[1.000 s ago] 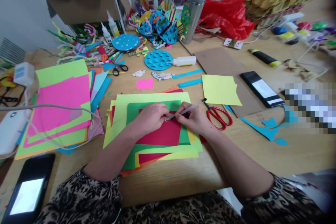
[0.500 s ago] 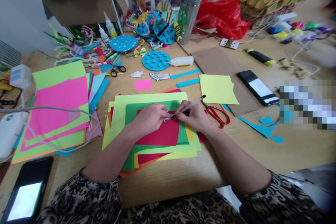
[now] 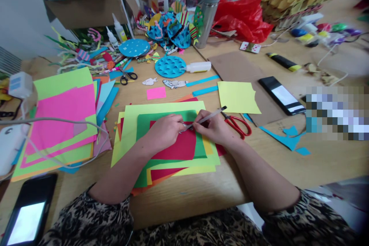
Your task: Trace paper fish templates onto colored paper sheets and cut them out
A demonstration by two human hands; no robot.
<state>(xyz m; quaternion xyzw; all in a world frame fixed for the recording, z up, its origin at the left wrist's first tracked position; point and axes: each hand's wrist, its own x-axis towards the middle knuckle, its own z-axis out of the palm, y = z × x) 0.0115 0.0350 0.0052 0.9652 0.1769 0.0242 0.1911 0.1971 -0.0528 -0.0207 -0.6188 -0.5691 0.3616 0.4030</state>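
My right hand is closed round a slim pen with a clear barrel and a dark end, its lower tip pointing left. My left hand is closed in a pinch on a small pale paper cutout, mostly hidden by the fingers. The pen's tip meets or nearly meets this cutout. Both hands rest over a red paper sheet, which lies on a green sheet and a stack of yellow, orange and red paper. Close to my right hand lie red-handled scissors, their blades partly hidden.
Left stands a pile of pink and green paper crossed by a cable. Phones lie at the right and front left. Behind are fish cutouts, a glue bottle, blue discs, black scissors and a steel flask.
The hands, pen and small cutout stay almost where they were. The whole view has shifted very slightly.
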